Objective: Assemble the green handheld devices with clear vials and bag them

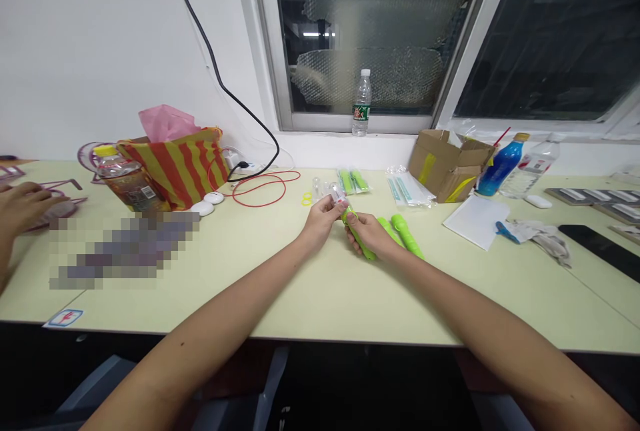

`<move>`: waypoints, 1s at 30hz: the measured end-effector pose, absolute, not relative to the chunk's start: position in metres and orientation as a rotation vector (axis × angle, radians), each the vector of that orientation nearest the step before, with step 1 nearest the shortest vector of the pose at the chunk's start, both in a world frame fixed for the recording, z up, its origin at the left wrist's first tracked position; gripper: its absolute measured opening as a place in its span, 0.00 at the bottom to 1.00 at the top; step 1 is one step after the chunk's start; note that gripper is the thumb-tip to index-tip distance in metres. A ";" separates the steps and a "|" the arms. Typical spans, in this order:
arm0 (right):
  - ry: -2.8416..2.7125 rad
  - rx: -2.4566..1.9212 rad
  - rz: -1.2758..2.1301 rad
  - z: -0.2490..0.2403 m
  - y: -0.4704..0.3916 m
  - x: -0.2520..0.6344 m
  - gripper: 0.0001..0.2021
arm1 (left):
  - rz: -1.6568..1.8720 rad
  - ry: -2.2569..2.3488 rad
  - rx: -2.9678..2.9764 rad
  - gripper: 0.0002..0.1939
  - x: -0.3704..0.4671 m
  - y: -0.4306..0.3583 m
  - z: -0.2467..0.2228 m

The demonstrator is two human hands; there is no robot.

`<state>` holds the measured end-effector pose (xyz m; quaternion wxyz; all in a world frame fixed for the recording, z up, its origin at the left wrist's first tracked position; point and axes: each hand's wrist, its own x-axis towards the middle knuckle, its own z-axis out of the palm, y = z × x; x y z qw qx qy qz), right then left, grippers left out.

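My right hand [369, 231] is closed round a bright green flashlight-shaped tube [366, 248], tilted with its far end up and left. At that far end, my left hand [323, 219] pinches a clear piece [339, 192] with a small red mark. Whether the clear piece is joined to the tube is hidden by my fingers. Beside my right hand lie more green tubes [407, 234], partly covered by it. Yellow rings [307, 199] and small clear parts [317, 185] lie just beyond my left hand. Farther back are green pieces in clear bags [353, 181].
Clear packets with teal strips [407, 189], an opened cardboard box [445, 164], bottles [503, 163], paper [475, 221] and a glove [545, 239] are on the right. Leftward are a red cable [260, 191], a striped bag [193, 171], a bottle [127, 181] and another person's hand [25, 207].
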<state>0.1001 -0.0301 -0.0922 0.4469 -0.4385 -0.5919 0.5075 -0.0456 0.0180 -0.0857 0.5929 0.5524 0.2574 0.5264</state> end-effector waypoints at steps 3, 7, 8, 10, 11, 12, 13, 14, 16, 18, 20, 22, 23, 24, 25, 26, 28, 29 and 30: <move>-1.418 -1.074 1.262 -0.092 -0.030 0.100 0.30 | 1.211 0.599 1.267 0.18 -0.046 0.019 -0.085; -1.344 -1.070 1.298 -0.091 -0.031 0.100 0.29 | 1.191 0.562 1.178 0.18 -0.047 0.017 -0.079; -1.335 -1.066 1.311 -0.091 -0.032 0.099 0.29 | 1.174 0.540 1.176 0.16 -0.047 0.016 -0.077; -1.331 -1.052 1.332 -0.091 -0.033 0.099 0.29 | 1.161 0.508 1.187 0.13 -0.046 0.014 -0.075; -1.334 -1.042 1.339 -0.091 -0.033 0.098 0.29 | 1.172 0.505 1.191 0.12 -0.046 0.013 -0.074; -1.339 -1.033 1.344 -0.091 -0.033 0.098 0.29 | 1.190 0.509 1.195 0.13 -0.046 0.013 -0.074; -1.343 -1.025 1.347 -0.091 -0.034 0.097 0.29 | 1.203 0.518 1.204 0.14 -0.046 0.013 -0.075; -1.345 -1.020 1.350 -0.091 -0.034 0.097 0.29 | 1.208 0.528 1.218 0.15 -0.045 0.013 -0.076; -1.343 -1.013 1.351 -0.092 -0.034 0.097 0.29 | 1.195 0.545 1.260 0.16 -0.045 0.014 -0.079; -1.340 -1.001 1.354 -0.092 -0.034 0.097 0.29 | 1.177 0.557 1.288 0.16 -0.046 0.016 -0.081; -1.330 -0.985 1.352 -0.093 -0.033 0.098 0.29 | 1.189 0.558 1.256 0.18 -0.046 0.017 -0.082; -1.315 -0.980 1.344 -0.094 -0.032 0.099 0.29 | 1.209 0.542 1.184 0.20 -0.046 0.017 -0.080; -1.310 -0.982 1.342 -0.094 -0.032 0.099 0.29 | 1.207 0.527 1.159 0.21 -0.047 0.016 -0.078; -1.308 -0.983 1.343 -0.093 -0.031 0.099 0.29 | 1.194 0.512 1.151 0.20 -0.047 0.016 -0.076; -1.310 -0.982 1.346 -0.093 -0.031 0.099 0.29 | 1.172 0.499 1.162 0.19 -0.047 0.015 -0.074; -1.314 -0.979 1.350 -0.093 -0.032 0.098 0.29 | 1.152 0.489 1.183 0.17 -0.047 0.014 -0.073; -1.325 -0.970 1.357 -0.092 -0.033 0.097 0.29 | 1.147 0.491 1.222 0.16 -0.047 0.013 -0.072; -1.331 -0.965 1.360 -0.092 -0.033 0.096 0.29 | 1.156 0.502 1.236 0.17 -0.046 0.013 -0.072; -1.335 -0.962 1.362 -0.092 -0.034 0.095 0.29 | 1.167 0.520 1.249 0.18 -0.046 0.014 -0.074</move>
